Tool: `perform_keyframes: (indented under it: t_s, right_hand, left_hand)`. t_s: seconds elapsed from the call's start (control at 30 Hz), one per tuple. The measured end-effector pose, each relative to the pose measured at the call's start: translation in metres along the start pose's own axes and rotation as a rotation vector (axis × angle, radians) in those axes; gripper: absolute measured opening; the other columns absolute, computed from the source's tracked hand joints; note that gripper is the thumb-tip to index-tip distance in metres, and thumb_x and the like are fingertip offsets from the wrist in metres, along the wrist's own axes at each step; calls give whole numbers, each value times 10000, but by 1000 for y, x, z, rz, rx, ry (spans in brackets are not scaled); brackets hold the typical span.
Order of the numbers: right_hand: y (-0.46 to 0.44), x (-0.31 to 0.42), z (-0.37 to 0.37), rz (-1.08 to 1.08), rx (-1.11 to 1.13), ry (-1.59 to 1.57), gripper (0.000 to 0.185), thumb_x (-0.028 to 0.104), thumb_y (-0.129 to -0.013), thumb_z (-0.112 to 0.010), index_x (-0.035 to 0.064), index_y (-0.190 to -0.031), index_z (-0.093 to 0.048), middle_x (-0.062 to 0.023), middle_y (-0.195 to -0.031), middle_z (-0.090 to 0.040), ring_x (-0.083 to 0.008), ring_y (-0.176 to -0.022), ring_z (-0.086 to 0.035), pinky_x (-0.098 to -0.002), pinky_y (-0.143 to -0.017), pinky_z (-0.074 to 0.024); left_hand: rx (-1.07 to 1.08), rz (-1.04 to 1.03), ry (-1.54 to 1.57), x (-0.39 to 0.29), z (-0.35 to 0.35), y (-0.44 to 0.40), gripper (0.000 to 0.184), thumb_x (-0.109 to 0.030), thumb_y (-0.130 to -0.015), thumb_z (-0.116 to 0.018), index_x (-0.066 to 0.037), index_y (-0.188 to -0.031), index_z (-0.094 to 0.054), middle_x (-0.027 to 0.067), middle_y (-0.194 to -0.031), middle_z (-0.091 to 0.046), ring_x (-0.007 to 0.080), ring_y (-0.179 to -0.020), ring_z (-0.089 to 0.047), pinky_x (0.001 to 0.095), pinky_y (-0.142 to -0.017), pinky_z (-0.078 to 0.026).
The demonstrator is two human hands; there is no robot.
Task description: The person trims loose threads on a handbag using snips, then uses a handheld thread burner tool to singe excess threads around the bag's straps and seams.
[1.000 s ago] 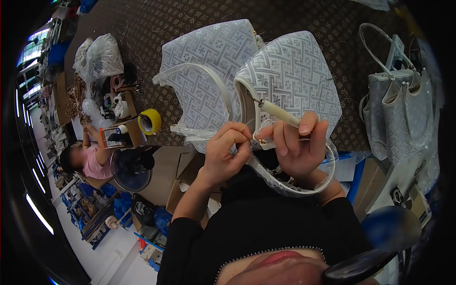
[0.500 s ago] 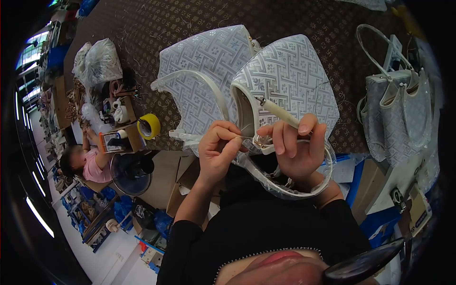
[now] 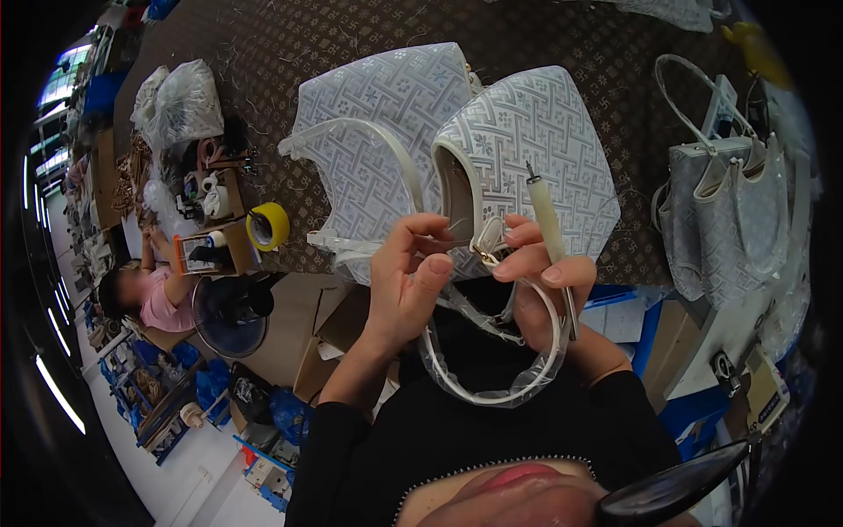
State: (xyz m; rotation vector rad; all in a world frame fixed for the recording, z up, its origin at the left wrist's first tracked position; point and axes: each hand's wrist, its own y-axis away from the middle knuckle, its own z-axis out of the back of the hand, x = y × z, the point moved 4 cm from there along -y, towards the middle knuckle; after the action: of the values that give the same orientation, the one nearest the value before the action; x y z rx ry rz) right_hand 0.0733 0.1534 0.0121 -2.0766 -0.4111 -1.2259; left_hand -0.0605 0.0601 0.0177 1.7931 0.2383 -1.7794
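A white-and-silver patterned handbag (image 3: 527,149) lies in front of me, its pale rim facing my hands. My right hand (image 3: 546,277) grips an awl (image 3: 550,220) with a cream handle, metal tip pointing up and away. Its fingertips also touch the bag's strap tab and a gold-coloured ring (image 3: 483,255). My left hand (image 3: 409,277) is beside the bag opening, thumb apart from the curled fingers. A thin pale thread (image 3: 457,225) loops by its fingertips; whether it is pinched there is unclear. The plastic-wrapped handle (image 3: 500,400) hangs in a loop below my hands.
A second patterned bag (image 3: 378,105) lies behind on the brown patterned tablecloth (image 3: 263,97). Yellow tape (image 3: 268,227) and a box of supplies (image 3: 211,255) are left. More bags (image 3: 729,211) stand right. A fan (image 3: 230,316) is near a person in pink (image 3: 167,299).
My left thumb and fingers have parted from their pinch on the thread. The awl has turned more upright in my right hand, and the wrapped handle has swung down and left.
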Motion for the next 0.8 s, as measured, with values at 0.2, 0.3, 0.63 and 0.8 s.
perform_keyframes:
  t_s: [0.2, 0.3, 0.63, 0.8]
  right_hand:
    - [7, 0, -11, -34, 48, -128, 230, 28, -903, -447, 139, -1078, -347, -122, -990, -617, -291, -1116, -475, -514, -1010, -306]
    - [22, -8, -7, -213, -28, -326, 225, 5, -913, -395, 126, -1093, -335, -152, -1056, -610, -298, -1199, -438, -483, -1043, -289]
    - [29, -8, -5, -174, -101, -657, 170, 67, -919, -425, 88, -1077, -366, -229, -1117, -577, -312, -1248, -397, -468, -1051, -284]
    - [18, -4, 11, -142, -111, -141, 252, 45, -874, -510, 95, -1084, -380, -173, -1078, -608, -303, -1140, -466, -450, -998, -319]
  left_hand:
    - [171, 137, -101, -6, -5, -13, 483, -426, -895, -511, 47, -876, -608, 57, -706, -603, 103, -672, -552, 235, -607, -437]
    - [217, 235, -22, -7, -7, -13, 498, -430, -908, -485, 46, -852, -618, 50, -684, -599, 95, -657, -555, 225, -593, -436]
    - [367, 358, 6, -6, -15, -12, 299, -273, -870, -588, 24, -903, -609, 25, -773, -609, 78, -718, -566, 206, -636, -443]
    - [411, 446, 105, -7, -8, -9, 206, -130, -849, -531, 23, -964, -607, 33, -855, -619, 85, -772, -578, 217, -686, -451]
